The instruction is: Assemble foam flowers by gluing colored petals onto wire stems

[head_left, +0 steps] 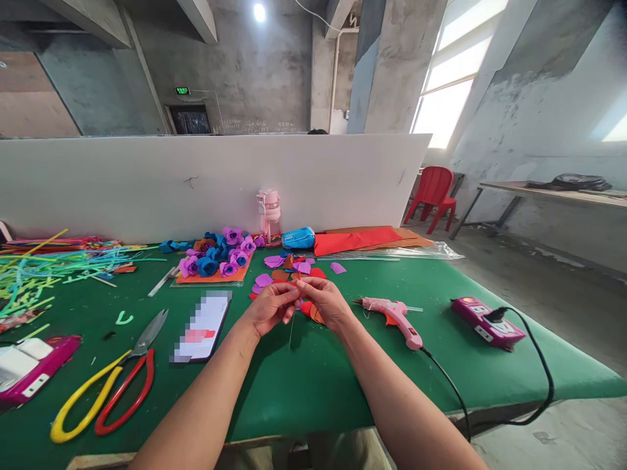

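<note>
My left hand (271, 307) and my right hand (327, 301) meet over the green table (304, 385), fingertips pinched together on a small piece at the top of a thin stick (292, 329) that hangs down between them. What the pinched piece is I cannot make out. Just beyond the hands lie loose purple, red and orange petals (289, 267). A pink glue gun (394, 314) rests right of my right hand, its black cord running off the table's front edge.
Finished purple and blue paper roses (218, 254) sit on an orange sheet. Scissors with yellow and red handles (110, 385), a phone (203, 326), coloured straws (44, 264), a pink power strip (487, 320), a pink bottle (270, 212), red sheets (355, 240). A white partition (147, 183) backs the table.
</note>
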The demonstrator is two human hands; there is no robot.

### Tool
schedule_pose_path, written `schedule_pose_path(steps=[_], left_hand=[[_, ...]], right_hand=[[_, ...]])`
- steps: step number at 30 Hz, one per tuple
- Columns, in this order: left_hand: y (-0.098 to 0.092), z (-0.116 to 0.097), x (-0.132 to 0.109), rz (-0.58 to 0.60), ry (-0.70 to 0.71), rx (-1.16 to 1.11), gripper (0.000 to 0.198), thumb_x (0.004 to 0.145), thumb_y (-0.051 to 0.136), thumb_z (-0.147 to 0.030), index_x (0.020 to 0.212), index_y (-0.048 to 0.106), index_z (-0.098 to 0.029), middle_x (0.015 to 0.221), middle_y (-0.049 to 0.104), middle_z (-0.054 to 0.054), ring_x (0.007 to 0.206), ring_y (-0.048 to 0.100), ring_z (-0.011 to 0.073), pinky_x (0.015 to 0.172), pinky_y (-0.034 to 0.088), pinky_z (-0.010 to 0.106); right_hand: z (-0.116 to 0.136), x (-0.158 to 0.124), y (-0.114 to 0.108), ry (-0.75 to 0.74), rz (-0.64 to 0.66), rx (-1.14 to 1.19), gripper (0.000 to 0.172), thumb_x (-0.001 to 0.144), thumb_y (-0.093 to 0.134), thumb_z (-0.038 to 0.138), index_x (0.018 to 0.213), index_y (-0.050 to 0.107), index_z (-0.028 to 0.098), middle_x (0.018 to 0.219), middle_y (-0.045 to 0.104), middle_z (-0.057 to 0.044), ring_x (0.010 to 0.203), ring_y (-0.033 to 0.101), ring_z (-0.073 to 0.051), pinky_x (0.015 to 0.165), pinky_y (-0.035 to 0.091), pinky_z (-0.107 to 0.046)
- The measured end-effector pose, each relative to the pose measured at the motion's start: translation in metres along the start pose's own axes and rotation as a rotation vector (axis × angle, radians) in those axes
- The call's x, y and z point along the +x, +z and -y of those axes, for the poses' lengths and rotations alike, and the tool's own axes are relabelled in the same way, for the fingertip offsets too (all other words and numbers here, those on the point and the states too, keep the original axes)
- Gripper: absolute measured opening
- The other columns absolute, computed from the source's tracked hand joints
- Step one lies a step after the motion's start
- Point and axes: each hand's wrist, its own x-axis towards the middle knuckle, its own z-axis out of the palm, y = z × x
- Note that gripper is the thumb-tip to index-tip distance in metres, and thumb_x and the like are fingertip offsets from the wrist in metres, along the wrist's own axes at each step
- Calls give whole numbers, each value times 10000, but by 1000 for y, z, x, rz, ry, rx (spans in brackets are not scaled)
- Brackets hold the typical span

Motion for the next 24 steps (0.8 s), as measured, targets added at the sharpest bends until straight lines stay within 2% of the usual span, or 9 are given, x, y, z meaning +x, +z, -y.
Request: schedule_pose_path(steps=[6, 18, 24], left_hand=[[1, 1, 2, -32, -10, 67, 295, 612, 780, -354, 709, 627, -121, 575, 593, -12, 359, 455, 36, 310, 296, 170], [2, 5, 2, -38, -3, 111, 316, 596, 791, -346, 678, 564, -142, 567, 576, -24, 389, 472, 46, 342, 328, 167], [0, 7, 4, -70, 25, 86, 302, 599, 789, -348, 684, 590, -137, 553, 575, -23, 386, 453, 39, 343, 311, 163]], right_hand=[[3, 0, -2, -31, -153, -62, 286, 580, 793, 409, 640, 686, 152, 617, 621, -2, 600, 527, -99, 633, 410, -270], [1, 2, -4, -38, -165, -84, 285, 573, 789, 407, 654, 710, 145, 642, 642, -23, 603, 524, -102, 605, 402, -265], [3, 3, -4, 41, -145, 9, 345, 653, 721, 467, 850, 708, 185, 727, 637, -8, 568, 505, -79, 567, 427, -239]])
